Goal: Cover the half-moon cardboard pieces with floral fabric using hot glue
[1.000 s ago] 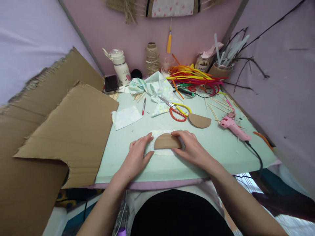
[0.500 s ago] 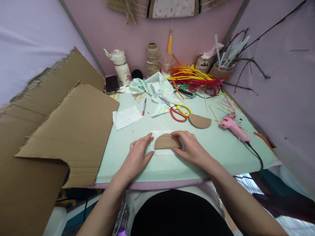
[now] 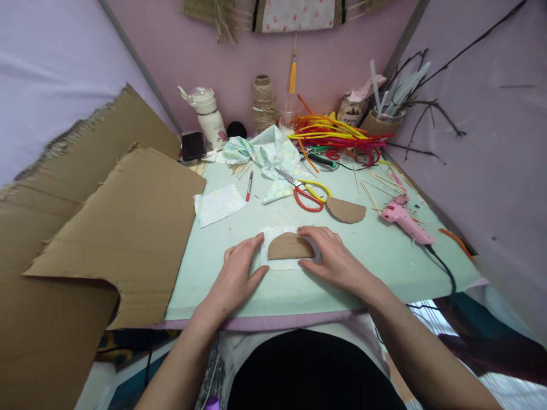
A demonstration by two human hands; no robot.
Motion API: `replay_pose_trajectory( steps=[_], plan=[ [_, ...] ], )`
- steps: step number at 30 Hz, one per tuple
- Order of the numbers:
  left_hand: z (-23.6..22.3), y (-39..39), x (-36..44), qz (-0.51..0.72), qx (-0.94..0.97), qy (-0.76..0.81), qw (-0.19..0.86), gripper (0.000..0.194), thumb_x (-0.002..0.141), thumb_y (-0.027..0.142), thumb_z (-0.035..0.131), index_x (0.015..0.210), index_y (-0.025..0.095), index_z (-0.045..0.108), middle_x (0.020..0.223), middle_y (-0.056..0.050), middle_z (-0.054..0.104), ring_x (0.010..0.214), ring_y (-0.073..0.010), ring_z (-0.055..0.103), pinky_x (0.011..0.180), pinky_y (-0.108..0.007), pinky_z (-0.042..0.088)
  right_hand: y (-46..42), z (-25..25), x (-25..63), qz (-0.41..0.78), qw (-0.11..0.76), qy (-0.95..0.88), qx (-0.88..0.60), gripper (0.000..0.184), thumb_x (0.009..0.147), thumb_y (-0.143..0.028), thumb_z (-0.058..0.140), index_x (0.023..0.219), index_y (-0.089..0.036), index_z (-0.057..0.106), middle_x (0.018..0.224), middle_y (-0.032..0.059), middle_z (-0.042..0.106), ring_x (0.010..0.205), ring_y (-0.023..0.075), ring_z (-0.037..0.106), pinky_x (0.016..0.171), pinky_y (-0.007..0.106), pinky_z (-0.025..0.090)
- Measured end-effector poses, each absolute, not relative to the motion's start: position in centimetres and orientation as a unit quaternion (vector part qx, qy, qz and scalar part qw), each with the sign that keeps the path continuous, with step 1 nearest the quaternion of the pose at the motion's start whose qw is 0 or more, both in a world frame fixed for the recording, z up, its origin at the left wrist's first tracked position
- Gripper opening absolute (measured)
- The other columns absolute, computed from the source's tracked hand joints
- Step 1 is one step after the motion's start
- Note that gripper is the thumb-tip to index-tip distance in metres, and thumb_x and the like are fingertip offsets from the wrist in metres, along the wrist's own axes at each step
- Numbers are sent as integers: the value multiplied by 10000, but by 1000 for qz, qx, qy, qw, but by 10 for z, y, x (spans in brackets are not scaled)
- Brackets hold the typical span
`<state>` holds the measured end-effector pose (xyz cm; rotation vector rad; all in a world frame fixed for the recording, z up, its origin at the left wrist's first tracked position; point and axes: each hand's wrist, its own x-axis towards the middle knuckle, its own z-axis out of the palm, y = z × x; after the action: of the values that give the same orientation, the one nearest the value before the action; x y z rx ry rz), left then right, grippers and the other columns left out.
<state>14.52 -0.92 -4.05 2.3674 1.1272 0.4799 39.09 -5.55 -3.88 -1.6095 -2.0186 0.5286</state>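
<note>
A brown half-round cardboard piece [image 3: 289, 246] lies on a small white fabric patch [image 3: 273, 263] near the front of the pale green table [image 3: 376, 250]. My left hand [image 3: 237, 274] rests flat at the patch's left edge, fingers stretched out and touching the fabric. My right hand [image 3: 334, 258] lies at the right end of the cardboard piece, with thumb and fingers curved around that end. A second half-round cardboard piece [image 3: 346, 210] lies further back to the right.
Red and yellow scissors [image 3: 306, 190], a pink glue gun [image 3: 403, 219] with its cord, a red pen [image 3: 248, 185], fabric scraps [image 3: 219, 204], coloured tubes [image 3: 337, 136], a bottle [image 3: 209, 115] and twine [image 3: 264, 103] crowd the back. Large cardboard sheets [image 3: 115, 228] overhang the left side.
Hardly anything has moved. My right hand's fingers have shifted slightly at the right end of the cardboard piece; my left hand stays in place.
</note>
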Motion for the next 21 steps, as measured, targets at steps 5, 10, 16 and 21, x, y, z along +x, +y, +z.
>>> replay_pose_trajectory(
  steps=[5,10,16,21],
  plan=[
    [-38,-12,155,229,894,348,162,360,887,159,465,1241,208,504,1326,-124,536,1242,-239,476,984,-434,379,-66,-38,401,136,293,-752,-575,352,842,-220,577,1188,-234,513,1290,99,563,1203,269,485,978,458,384],
    [-42,-10,175,257,924,251,133,309,872,76,429,1117,162,596,1179,-120,629,1143,-231,542,949,-421,452,-72,-46,398,82,318,-783,-528,276,871,-144,520,1110,-233,626,1145,66,680,1091,247,560,932,442,419],
    [-49,-7,184,249,931,231,136,292,889,102,417,1098,146,617,1076,-117,664,1016,-209,598,865,-380,524,-70,-55,395,65,304,-808,-500,257,866,-155,548,1091,-203,662,1113,73,704,1051,245,596,904,441,449],
    [-47,-7,182,207,934,247,152,311,888,92,399,1104,141,618,1096,-110,661,1011,-207,597,870,-371,523,-69,-55,395,67,307,-810,-495,237,872,-145,538,1060,-193,673,1096,69,710,1029,240,601,908,436,463]
  ],
)
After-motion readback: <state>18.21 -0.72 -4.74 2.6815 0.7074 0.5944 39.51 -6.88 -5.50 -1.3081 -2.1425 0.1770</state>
